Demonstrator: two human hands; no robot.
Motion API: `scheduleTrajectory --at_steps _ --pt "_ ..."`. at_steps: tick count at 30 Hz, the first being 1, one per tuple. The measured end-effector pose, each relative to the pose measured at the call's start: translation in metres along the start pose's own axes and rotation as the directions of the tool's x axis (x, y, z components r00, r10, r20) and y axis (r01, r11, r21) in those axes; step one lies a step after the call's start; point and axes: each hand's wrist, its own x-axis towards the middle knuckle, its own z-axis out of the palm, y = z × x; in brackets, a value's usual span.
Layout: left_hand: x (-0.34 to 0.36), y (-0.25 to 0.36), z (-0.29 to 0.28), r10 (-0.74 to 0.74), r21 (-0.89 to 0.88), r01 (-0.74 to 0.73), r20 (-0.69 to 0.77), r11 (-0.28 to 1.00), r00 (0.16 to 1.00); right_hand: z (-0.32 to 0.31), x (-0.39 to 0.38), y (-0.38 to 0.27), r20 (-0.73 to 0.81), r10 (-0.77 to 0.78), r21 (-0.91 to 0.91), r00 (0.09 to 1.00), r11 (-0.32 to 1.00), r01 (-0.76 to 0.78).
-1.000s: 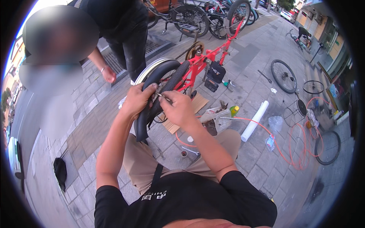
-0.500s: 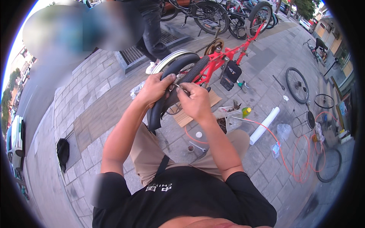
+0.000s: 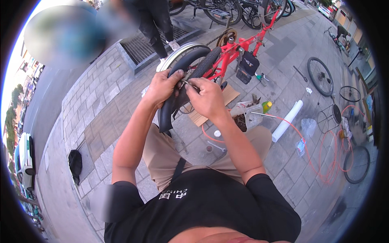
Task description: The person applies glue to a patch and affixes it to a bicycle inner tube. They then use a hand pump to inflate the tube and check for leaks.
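My left hand (image 3: 165, 87) is closed around a black inner tube (image 3: 165, 117), its thumb on top. The tube curves up along the silver wheel rim (image 3: 173, 57), and its lower loop hangs below my hand. Close beside it, my right hand (image 3: 207, 98) pinches a small, thin metal piece (image 3: 187, 83) against the tube; my fingers hide most of it. A dark tyre (image 3: 207, 62) stands just beyond my right hand. It belongs to a red bicycle frame (image 3: 227, 56) that appears to be upside down, with a black bag (image 3: 248, 64) by it.
Cardboard (image 3: 229, 95) lies under the bicycle. Right of my knees are a plastic bag (image 3: 250, 113), a yellow-green bottle (image 3: 266, 106), a white roll (image 3: 287, 121) and an orange hose (image 3: 322, 178). A wrench (image 3: 216, 146) lies between my legs. A person (image 3: 156, 24) stands ahead.
The view has shifted slightly, so the surroundings sit a little differently. Both hands keep their hold at the tube, with small finger movements. The person ahead has moved their feet.
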Motion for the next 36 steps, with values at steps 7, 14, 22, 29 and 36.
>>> scheduleTrajectory --at_steps 7,14,22,29,36 --pt "0.001 -0.001 0.0 -0.013 -0.004 0.013 0.019 1.0 1.0 0.005 -0.003 0.006 -0.066 -0.016 0.051 0.998 0.999 0.019" --pt "0.003 -0.004 -0.002 0.006 0.011 -0.006 0.027 1.0 1.0 0.005 -0.003 0.006 -0.039 -0.004 0.057 0.999 0.998 0.006" --pt "0.003 -0.006 0.001 0.001 0.033 0.0 -0.015 0.999 1.0 0.007 -0.003 0.008 -0.024 0.031 0.013 0.999 0.999 -0.03" --pt "0.002 0.007 0.001 -0.044 -0.029 0.043 -0.012 0.999 0.999 0.005 0.003 0.001 -0.058 -0.004 0.031 0.998 1.0 0.006" --pt "0.004 0.017 -0.013 0.007 -0.084 -0.003 0.052 0.996 0.999 0.009 0.011 -0.009 -0.115 -0.061 0.085 0.992 0.994 0.071"
